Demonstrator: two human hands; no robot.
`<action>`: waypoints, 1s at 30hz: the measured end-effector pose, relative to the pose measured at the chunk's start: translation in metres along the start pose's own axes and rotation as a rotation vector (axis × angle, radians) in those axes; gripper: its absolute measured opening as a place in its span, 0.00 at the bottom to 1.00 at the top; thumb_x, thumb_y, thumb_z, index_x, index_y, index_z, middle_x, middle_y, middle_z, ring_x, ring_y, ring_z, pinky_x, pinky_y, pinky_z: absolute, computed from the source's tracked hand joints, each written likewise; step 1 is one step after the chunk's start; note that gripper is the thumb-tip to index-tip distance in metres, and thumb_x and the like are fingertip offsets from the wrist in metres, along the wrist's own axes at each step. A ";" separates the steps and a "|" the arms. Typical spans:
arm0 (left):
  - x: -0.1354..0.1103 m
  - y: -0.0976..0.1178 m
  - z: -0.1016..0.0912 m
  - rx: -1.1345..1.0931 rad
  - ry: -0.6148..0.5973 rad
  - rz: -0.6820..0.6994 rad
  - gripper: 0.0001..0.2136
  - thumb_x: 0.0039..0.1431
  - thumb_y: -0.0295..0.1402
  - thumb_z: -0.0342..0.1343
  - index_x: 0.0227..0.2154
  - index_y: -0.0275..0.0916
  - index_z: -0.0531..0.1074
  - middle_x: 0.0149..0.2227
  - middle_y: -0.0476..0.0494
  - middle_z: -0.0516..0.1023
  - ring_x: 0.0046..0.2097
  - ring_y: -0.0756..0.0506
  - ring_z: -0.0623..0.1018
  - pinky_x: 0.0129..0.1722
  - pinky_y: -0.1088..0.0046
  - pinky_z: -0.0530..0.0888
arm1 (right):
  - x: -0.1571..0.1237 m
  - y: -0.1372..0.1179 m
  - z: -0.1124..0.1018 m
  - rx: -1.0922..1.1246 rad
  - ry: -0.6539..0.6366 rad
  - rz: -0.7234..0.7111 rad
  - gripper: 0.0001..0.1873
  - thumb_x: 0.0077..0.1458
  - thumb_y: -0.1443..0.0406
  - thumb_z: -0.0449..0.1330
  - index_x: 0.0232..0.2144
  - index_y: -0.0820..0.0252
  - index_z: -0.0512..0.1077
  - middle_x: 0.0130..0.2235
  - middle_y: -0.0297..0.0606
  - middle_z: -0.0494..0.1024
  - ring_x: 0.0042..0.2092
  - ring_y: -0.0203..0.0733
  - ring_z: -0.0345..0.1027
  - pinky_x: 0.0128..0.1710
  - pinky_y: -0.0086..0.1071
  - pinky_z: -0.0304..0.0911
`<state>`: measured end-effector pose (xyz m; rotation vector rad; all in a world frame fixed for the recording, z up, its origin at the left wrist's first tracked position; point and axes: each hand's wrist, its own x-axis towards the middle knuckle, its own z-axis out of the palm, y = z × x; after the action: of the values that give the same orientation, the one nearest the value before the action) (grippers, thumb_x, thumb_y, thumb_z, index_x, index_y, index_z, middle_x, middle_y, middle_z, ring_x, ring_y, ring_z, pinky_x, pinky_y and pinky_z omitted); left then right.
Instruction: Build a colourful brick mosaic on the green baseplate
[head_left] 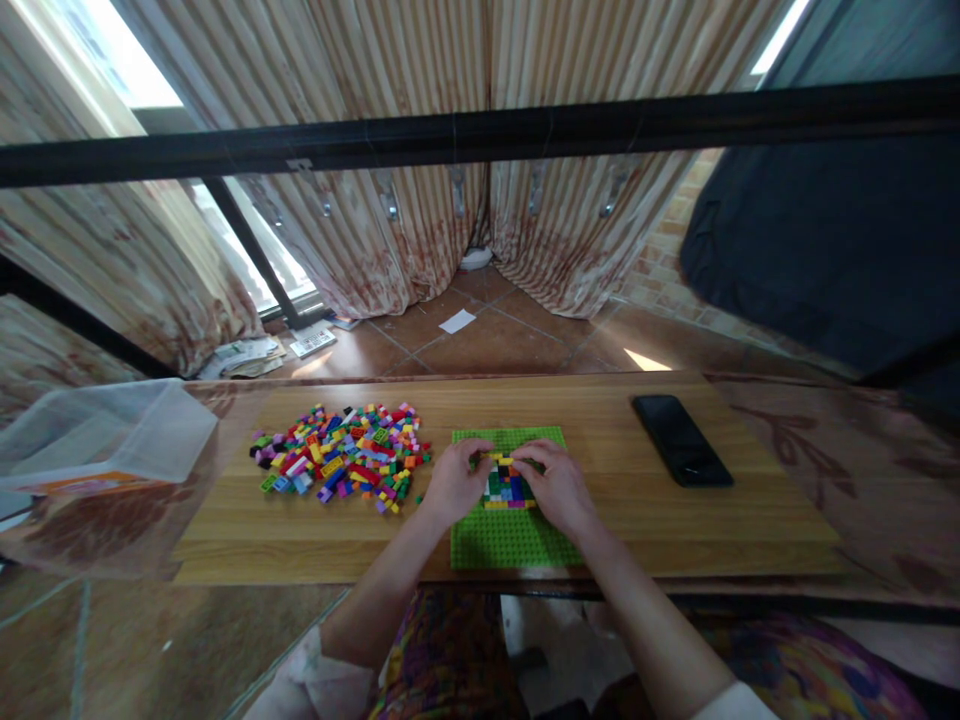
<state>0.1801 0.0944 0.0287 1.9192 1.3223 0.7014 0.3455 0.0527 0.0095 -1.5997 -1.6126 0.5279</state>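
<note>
A green studded baseplate [514,550] lies on the wooden board in front of me. A compact patch of multicoloured toy bricks [510,490] sits on it, with yellow pieces along its far and near edges. From the left, my left hand [456,482] closes its curled fingers at the far left corner of the patch. My right hand [559,486] pinches at the far right corner, thumb and fingertips against the bricks. The fingers partly cover the yellow far row, so the exact piece under each fingertip is hidden.
A spread pile of loose bricks [349,455] lies left of the baseplate on the wooden board [622,545]. On the right rests a black phone [681,440]. A translucent plastic bin [112,435] stands at far left. A dark rail [465,138] crosses before the curtains.
</note>
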 end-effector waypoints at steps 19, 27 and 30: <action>0.015 0.002 0.009 -0.084 -0.014 -0.159 0.05 0.49 0.28 0.58 0.26 0.37 0.79 0.26 0.47 0.80 0.30 0.48 0.77 0.29 0.76 0.69 | 0.005 0.004 0.001 0.141 -0.026 0.162 0.05 0.49 0.64 0.61 0.27 0.56 0.78 0.33 0.38 0.78 0.37 0.41 0.71 0.41 0.35 0.64; 0.011 -0.002 0.009 -0.133 -0.023 -0.102 0.07 0.50 0.28 0.56 0.29 0.36 0.79 0.26 0.48 0.80 0.29 0.49 0.76 0.30 0.76 0.71 | 0.000 0.010 -0.002 0.221 0.022 0.156 0.11 0.46 0.59 0.62 0.33 0.54 0.79 0.36 0.37 0.80 0.37 0.41 0.73 0.41 0.35 0.67; 0.010 -0.007 0.007 -0.172 -0.031 -0.057 0.09 0.53 0.28 0.54 0.32 0.37 0.79 0.31 0.48 0.81 0.33 0.49 0.78 0.35 0.76 0.73 | -0.008 0.018 -0.009 0.250 0.114 0.201 0.16 0.49 0.58 0.59 0.39 0.58 0.77 0.39 0.41 0.81 0.40 0.44 0.74 0.43 0.39 0.68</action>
<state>0.1845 0.1038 0.0194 1.7422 1.2511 0.7300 0.3630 0.0452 -0.0007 -1.5794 -1.2559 0.7012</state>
